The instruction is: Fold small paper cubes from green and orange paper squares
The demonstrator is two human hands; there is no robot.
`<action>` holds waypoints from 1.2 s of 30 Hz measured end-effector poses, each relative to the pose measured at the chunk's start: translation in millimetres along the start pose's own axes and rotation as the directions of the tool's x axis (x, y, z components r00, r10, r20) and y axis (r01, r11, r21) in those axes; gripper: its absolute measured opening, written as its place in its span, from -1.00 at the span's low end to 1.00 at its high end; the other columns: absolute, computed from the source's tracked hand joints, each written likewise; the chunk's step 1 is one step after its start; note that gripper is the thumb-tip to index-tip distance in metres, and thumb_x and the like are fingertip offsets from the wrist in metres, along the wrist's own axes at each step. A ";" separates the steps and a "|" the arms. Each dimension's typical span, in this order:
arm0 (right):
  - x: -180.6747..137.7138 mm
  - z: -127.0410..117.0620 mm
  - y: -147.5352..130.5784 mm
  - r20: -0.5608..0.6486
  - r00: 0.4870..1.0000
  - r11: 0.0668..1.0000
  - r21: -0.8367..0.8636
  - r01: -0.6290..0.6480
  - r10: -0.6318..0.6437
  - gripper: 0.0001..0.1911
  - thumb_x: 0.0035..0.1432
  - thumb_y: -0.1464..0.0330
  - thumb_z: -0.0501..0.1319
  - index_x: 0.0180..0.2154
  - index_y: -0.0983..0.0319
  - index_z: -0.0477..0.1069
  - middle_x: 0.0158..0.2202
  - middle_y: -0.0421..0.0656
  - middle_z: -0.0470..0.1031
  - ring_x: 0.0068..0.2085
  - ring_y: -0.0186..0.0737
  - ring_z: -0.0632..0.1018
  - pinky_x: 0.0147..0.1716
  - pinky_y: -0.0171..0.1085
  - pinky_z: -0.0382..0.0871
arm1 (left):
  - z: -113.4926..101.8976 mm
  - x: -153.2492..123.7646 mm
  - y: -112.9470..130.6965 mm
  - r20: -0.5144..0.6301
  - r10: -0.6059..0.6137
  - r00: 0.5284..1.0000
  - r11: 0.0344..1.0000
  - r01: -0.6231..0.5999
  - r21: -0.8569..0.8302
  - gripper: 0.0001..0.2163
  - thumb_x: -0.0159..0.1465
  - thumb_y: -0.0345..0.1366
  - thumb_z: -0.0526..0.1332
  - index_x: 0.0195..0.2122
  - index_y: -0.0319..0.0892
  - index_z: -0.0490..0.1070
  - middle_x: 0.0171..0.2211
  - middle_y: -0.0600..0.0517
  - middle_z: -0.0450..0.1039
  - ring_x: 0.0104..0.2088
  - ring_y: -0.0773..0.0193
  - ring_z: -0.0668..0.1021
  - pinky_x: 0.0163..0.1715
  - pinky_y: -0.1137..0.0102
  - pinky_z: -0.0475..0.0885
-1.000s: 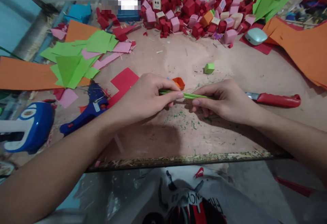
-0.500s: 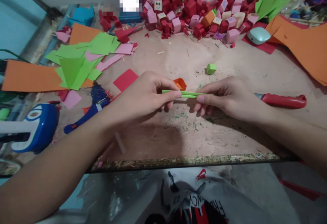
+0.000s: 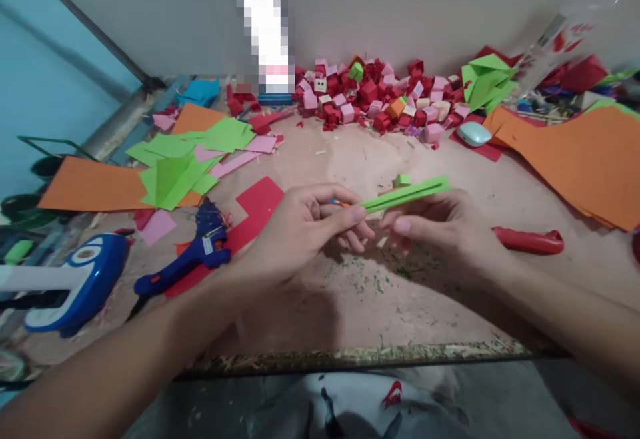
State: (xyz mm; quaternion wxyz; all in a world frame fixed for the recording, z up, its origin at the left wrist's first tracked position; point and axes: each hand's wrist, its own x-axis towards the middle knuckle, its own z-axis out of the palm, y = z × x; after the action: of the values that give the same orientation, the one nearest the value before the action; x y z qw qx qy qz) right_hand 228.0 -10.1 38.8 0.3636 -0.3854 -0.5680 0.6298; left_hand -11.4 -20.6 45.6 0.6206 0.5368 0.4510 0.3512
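Note:
My left hand (image 3: pixel 305 229) pinches one end of a narrow folded green paper strip (image 3: pixel 406 195) between thumb and forefinger. The strip slants up to the right, above the table. My right hand (image 3: pixel 440 232) is curled just below and behind the strip, its fingertips near the left hand's; whether it still touches the strip is unclear. A bit of an orange paper cup (image 3: pixel 341 203) peeks out behind the left fingers. A small green paper cube (image 3: pixel 403 179) sits just behind the strip.
A red-handled knife (image 3: pixel 527 240) lies right of my hands. A blue glue gun (image 3: pixel 187 259) lies to the left, beside green paper sheets (image 3: pixel 175 172) and orange sheets (image 3: pixel 590 159). A heap of red and pink paper cubes (image 3: pixel 380 99) lines the back wall.
The head camera tilted up, so more wall shows. The green strip went from lying level between both hands to slanting up right, held at its left end; the right hand dropped below it.

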 end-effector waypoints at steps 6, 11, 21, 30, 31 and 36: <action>-4.4 11.5 11.0 0.025 0.999 0.999 0.041 -0.022 0.021 -0.74 0.29 0.15 0.49 -0.30 0.22 0.72 -0.43 -0.15 0.63 -0.50 -0.32 0.49 -0.49 -0.30 0.40 | 9.2 -2.3 -5.1 0.101 -0.074 0.992 0.994 0.066 0.085 -0.77 0.39 -0.11 0.39 -0.21 -0.20 0.60 -0.32 -0.06 0.71 -0.28 0.23 0.73 -0.22 0.39 0.61; -5.0 8.3 16.6 0.014 0.998 0.992 0.109 -0.062 0.061 -0.72 0.24 0.16 0.53 -0.39 0.23 0.72 -0.49 -0.14 0.61 -0.51 -0.33 0.51 -0.49 -0.32 0.40 | 8.5 -0.4 -1.6 0.148 -0.129 0.981 0.972 0.095 0.214 -0.82 0.42 -0.24 0.33 -0.27 -0.22 0.64 -0.36 -0.02 0.66 -0.42 0.35 0.61 -0.36 0.47 0.51; -3.0 8.9 9.8 -0.099 0.994 0.979 0.202 -0.032 0.053 -0.67 0.18 0.14 0.56 -0.48 0.23 0.68 -0.55 -0.18 0.53 -0.57 -0.37 0.41 -0.54 -0.31 0.31 | 6.1 0.2 -2.9 0.247 -0.254 0.935 0.965 0.229 0.127 -0.78 0.39 -0.18 0.39 -0.31 -0.23 0.57 -0.40 -0.03 0.66 -0.46 0.34 0.63 -0.36 0.46 0.53; 2.3 -0.7 7.3 -0.213 0.975 0.976 0.217 -0.013 0.061 -0.67 0.15 0.13 0.57 -0.49 0.19 0.64 -0.51 -0.19 0.52 -0.58 -0.40 0.32 -0.59 -0.29 0.20 | 6.0 3.3 -5.1 0.287 -0.312 0.906 0.950 0.299 0.089 -0.78 0.33 -0.21 0.45 -0.37 -0.23 0.57 -0.39 -0.05 0.68 -0.43 0.32 0.67 -0.33 0.45 0.56; 2.8 -1.0 7.5 -0.223 0.973 0.975 0.222 -0.012 0.062 -0.67 0.15 0.14 0.57 -0.49 0.19 0.64 -0.51 -0.19 0.51 -0.58 -0.40 0.31 -0.59 -0.29 0.18 | 6.2 3.5 -5.8 0.288 -0.316 0.904 0.949 0.305 0.084 -0.78 0.30 -0.20 0.48 -0.37 -0.23 0.57 -0.40 -0.05 0.69 -0.43 0.31 0.67 -0.33 0.45 0.56; 5.5 -3.6 9.5 -0.265 0.963 0.967 0.254 0.016 0.054 -0.74 0.19 0.19 0.55 -0.43 0.20 0.66 -0.50 -0.21 0.48 -0.56 -0.39 0.30 -0.58 -0.28 0.15 | 6.7 4.7 -7.2 0.305 -0.332 0.893 0.943 0.320 0.090 -0.74 0.25 -0.17 0.51 -0.39 -0.23 0.55 -0.38 -0.07 0.69 -0.42 0.29 0.68 -0.33 0.43 0.58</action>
State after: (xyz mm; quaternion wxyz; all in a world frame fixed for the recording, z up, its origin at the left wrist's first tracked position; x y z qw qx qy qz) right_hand 228.7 -4.5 28.7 0.4779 -0.4234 -0.4241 0.6423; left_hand -3.7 -19.9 37.7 0.7244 0.5145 0.4360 0.1433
